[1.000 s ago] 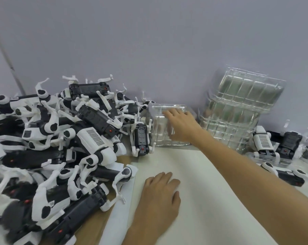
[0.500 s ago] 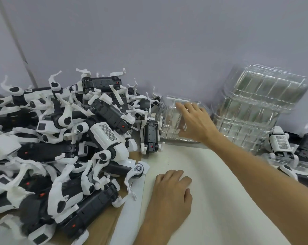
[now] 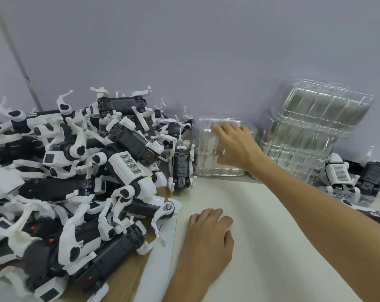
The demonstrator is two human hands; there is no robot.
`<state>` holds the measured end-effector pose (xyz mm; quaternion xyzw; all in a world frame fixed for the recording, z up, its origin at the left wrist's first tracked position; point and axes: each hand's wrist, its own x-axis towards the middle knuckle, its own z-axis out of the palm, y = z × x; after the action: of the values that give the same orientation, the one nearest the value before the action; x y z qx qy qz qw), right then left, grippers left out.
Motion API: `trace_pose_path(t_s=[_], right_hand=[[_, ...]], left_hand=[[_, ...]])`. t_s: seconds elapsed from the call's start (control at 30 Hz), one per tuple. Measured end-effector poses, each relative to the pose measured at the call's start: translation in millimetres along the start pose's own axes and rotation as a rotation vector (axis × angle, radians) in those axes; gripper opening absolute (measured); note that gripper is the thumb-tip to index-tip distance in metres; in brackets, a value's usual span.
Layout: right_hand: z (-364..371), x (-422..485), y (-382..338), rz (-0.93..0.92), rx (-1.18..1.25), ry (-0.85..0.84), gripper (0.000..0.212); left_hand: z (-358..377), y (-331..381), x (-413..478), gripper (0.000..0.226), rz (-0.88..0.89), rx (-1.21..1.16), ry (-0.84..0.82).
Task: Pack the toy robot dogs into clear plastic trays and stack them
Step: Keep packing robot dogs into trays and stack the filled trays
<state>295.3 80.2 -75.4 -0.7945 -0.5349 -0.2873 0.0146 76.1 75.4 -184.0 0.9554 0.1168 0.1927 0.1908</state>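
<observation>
Head view, risks first: the clear plastic tray (image 3: 208, 159) stands at the far edge of the counter (image 3: 261, 247), wedged between the heap of toy robot dogs (image 3: 80, 171) on the left and the tall tray stack (image 3: 311, 136) on the right; a black dog (image 3: 181, 168) stands on end just beside the tray's left wall, perhaps touching it, so pulling the tray out carelessly would likely topple that dog; the heap behind it slopes toward the same spot and may slide into the gap; the tray looks thin and slick, so a loose hold could let it slip or buckle; the tray stack looks uneven and tilted, and the forearm passes near its base, so a sideways sweep might nudge it over onto the dogs (image 3: 339, 173) lying at the far right.

Hands next: the right hand (image 3: 235, 147) is spread wide over the tray, fingers fairly straight across its top and near face, thumb low at the front; it touches the plastic, though no closed grip shows; the left hand (image 3: 208, 234) rests palm down on the near counter, fingers loosely bent, holding nothing; no dog appears to be in the tray, though glare makes that hard to confirm.
</observation>
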Motion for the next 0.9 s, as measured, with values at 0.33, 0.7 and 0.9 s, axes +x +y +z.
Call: trace_pose_path(t_s=[0.33,0.7,0.9], right_hand=[[-55.2,9.8,0.4,0.129,0.2,0.299,0.082],[-130.3,-101.8,-25.9,0.445,1.088,0.225,0.056],[-148.4,-131.8,-41.0,0.339,1.235,0.166,0.055]], left_hand=[[1.5,0.3,-0.8,0.033,-0.008,-0.039,0.046],[-71.5,31.6,16.3,0.018,-0.229,-1.091,0.309],[-113.8,64.2,12.9,0.023,-0.067,-1.261,0.229]])
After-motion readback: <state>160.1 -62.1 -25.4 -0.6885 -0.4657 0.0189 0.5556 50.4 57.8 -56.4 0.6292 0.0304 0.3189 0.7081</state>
